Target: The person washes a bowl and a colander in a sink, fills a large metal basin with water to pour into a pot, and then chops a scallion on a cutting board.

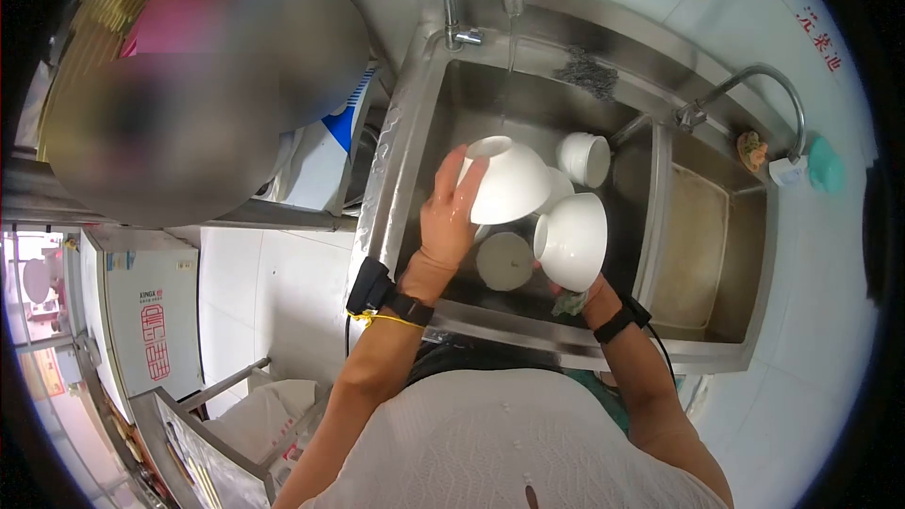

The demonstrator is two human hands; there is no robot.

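Observation:
My left hand (447,221) grips a white bowl (514,184) by its side and foot, tilted over the left sink basin (452,104). A second white bowl (577,243) is in my right hand (598,300), most of whose fingers are hidden behind it. Beneath that bowl, a greenish cloth (569,304) shows at my right hand. Lower in the basin lie a few white bowls (586,158), nested on their side, and another pale round dish (504,261). Part of one more bowl (557,190) shows between the two held ones.
A thin stream runs from the left faucet (512,5) into the basin. A dark scrubber (588,73) lies on the back ledge. To the right is a second basin (693,226) with its own faucet (754,71). A metal rack (311,217) stands at the left.

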